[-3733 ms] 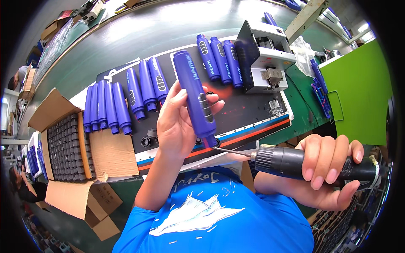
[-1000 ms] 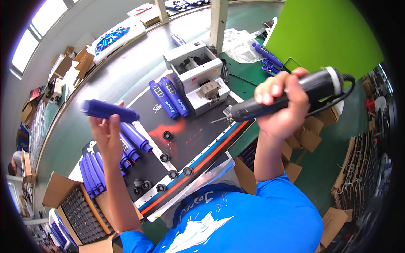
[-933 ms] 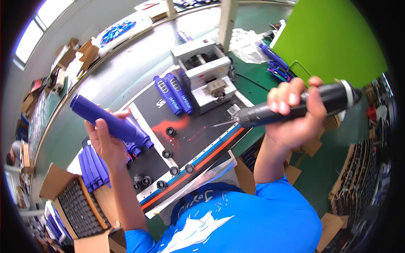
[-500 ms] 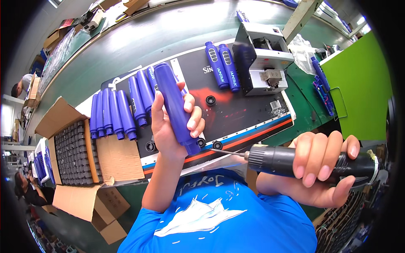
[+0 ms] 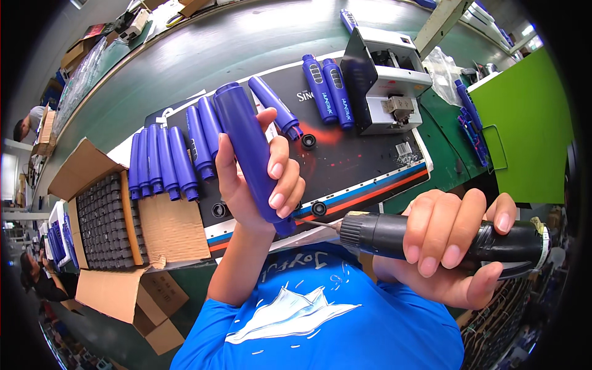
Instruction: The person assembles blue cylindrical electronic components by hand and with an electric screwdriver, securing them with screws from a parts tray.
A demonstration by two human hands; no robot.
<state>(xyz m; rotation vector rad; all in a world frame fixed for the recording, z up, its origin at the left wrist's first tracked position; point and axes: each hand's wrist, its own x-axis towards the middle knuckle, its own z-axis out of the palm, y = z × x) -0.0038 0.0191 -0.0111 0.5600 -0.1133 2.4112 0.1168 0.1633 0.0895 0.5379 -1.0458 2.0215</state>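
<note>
My left hand (image 5: 262, 185) is wrapped round a blue-purple plastic tube-shaped handle (image 5: 240, 123), tilted with its narrow end down toward me. In my right hand (image 5: 453, 240) is a black electric screwdriver (image 5: 373, 232), held level. Its thin bit points left and reaches the narrow end of the handle; whether it touches a screw there is too small to tell. Just beyond the held handle lies a loose handle (image 5: 275, 108) on the dark printed mat (image 5: 345, 160). Small black round caps (image 5: 319, 209) sit on the mat close to the bit.
Several matching handles (image 5: 165, 160) stand in a row at left, beside an open cardboard box (image 5: 108, 290) with a tray of black parts (image 5: 108, 225). Two handles with button panels (image 5: 327, 92) lie near a grey-and-black bench machine (image 5: 391, 83). A green panel (image 5: 518, 129) rises at right.
The screwdriver has moved left, bringing its bit to the handle's narrow end. The held handle shifted slightly. A loose handle now shows to the right of the held one.
</note>
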